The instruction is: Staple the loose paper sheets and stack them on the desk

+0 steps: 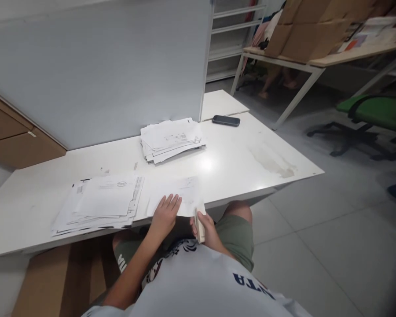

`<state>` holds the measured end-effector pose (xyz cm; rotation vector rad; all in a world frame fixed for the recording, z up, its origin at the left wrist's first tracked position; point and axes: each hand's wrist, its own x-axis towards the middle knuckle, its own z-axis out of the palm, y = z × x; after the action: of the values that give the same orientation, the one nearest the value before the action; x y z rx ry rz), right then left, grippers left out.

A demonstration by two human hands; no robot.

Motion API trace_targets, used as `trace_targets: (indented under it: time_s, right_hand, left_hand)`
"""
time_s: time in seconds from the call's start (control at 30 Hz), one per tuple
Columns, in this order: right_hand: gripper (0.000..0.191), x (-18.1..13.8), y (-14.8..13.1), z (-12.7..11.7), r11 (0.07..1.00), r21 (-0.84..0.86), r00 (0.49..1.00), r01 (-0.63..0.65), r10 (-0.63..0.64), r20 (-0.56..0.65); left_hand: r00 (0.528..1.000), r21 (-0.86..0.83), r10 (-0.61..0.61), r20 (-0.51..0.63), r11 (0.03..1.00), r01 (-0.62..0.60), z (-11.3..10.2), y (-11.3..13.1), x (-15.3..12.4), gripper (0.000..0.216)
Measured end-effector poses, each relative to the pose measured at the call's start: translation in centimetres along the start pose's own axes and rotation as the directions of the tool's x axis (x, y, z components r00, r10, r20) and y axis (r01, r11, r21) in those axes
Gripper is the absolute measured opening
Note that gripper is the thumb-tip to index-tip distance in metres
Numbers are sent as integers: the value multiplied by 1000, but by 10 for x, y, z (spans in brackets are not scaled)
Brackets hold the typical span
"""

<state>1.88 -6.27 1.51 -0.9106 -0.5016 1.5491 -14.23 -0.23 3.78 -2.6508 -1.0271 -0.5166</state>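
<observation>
A white sheet of paper with faint print lies at the front edge of the desk. My left hand rests flat on it, fingers stretched out. At the sheet's near right corner, my right hand is closed around a beige stapler, whose far end meets the paper. Whether its jaws are around the corner I cannot tell. To the left sits an uneven stack of printed papers. Behind the sheet, toward the partition, is a second stack of papers.
A dark phone lies on the white desk at the back right. A grey partition rises behind the desk, with a cardboard box at left. Across the aisle stand a green chair, another table and a seated person.
</observation>
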Motion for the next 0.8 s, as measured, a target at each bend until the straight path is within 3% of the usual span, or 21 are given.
trace_targets:
  time_s: [0.1, 0.17, 0.23, 0.33, 0.37, 0.43, 0.5, 0.53, 0.6, 0.7, 0.8]
  right_hand:
    - [38, -2, -10, -1, 993, 118, 999, -24, 19, 37]
    - [39, -3, -18, -2, 976, 209, 996, -56, 40, 77]
    - [38, -5, -25, -4, 957, 284, 995, -53, 25, 101]
    - [33, -7, -33, -12, 935, 356, 996, -3, -29, 86]
    - [33, -7, -34, -16, 928, 372, 996, 11, -42, 76]
    - [33, -9, -38, -25, 917, 399, 997, 21, -51, 64]
    - [35, -13, -42, -34, 911, 412, 996, 23, -55, 67]
    - [36, -16, -45, -38, 912, 410, 996, 24, -57, 68]
    - [38, -22, -51, -42, 918, 394, 996, 43, -71, 56]
    - [39, -30, -59, -43, 931, 355, 995, 91, -98, 3]
    - [41, -33, -61, -44, 945, 303, 992, 125, -111, -65]
  left_hand:
    - [989, 8, 79, -124, 997, -78, -10, -35, 35, 60]
    - [972, 6, 49, -230, 999, -49, -22, -71, 71, 58]
    - [930, -37, -124, -347, 992, 118, -36, -112, 112, 60]
    - [780, -118, -380, -497, 920, 373, -50, -164, 175, 70]
    - [755, -122, -426, -498, 897, 425, -50, -175, 193, 71]
    - [808, -95, -455, -374, 886, 455, -39, -189, 222, 69]
    - [899, -87, -432, -69, 901, 426, -19, -192, 243, 64]
    - [910, -102, -405, 93, 905, 413, -8, -191, 250, 61]
    - [880, -139, -357, 315, 899, 414, 12, -186, 259, 56]
    - [862, -162, -348, 369, 889, 428, 19, -177, 256, 57]
    - [875, -178, -370, 312, 882, 436, -1, -173, 218, 56]
